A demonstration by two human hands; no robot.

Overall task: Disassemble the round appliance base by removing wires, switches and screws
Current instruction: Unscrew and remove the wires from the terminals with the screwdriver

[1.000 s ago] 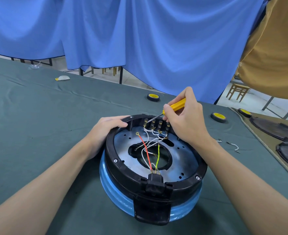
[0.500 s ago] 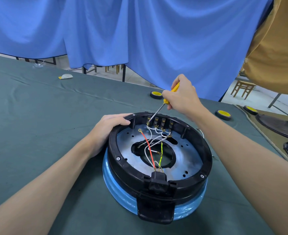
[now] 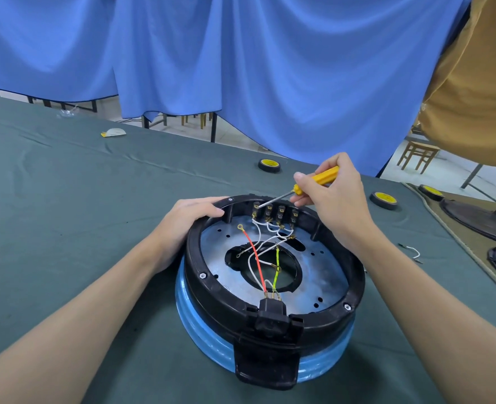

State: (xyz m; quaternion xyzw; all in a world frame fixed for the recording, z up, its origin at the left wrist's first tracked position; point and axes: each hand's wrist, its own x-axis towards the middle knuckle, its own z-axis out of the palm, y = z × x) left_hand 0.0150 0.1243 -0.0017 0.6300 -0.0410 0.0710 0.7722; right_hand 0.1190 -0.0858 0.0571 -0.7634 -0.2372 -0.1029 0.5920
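The round appliance base [image 3: 354,275], black rim over a blue body, lies upside down on the green cloth. Inside are a metal plate, a row of switches [image 3: 274,212] at the far rim, and red [image 3: 254,256], white and yellow-green [image 3: 276,268] wires running to a black socket at the near rim. My left hand [image 3: 188,217] grips the far-left rim. My right hand [image 3: 335,199] holds a yellow-handled screwdriver [image 3: 319,177] whose tip touches the leftmost switch.
Three yellow-and-black tape rolls [image 3: 269,165] [image 3: 383,200] [image 3: 431,192] lie beyond the base. A loose white wire [image 3: 413,251] lies to the right, near dark round covers [image 3: 477,218] on a tan mat. A small white piece [image 3: 113,132] sits far left. Blue curtains hang behind.
My right hand dropped from its raised position and the screwdriver now lies flatter, its tip at the leftmost switch. My left hand kept its grip on the rim.
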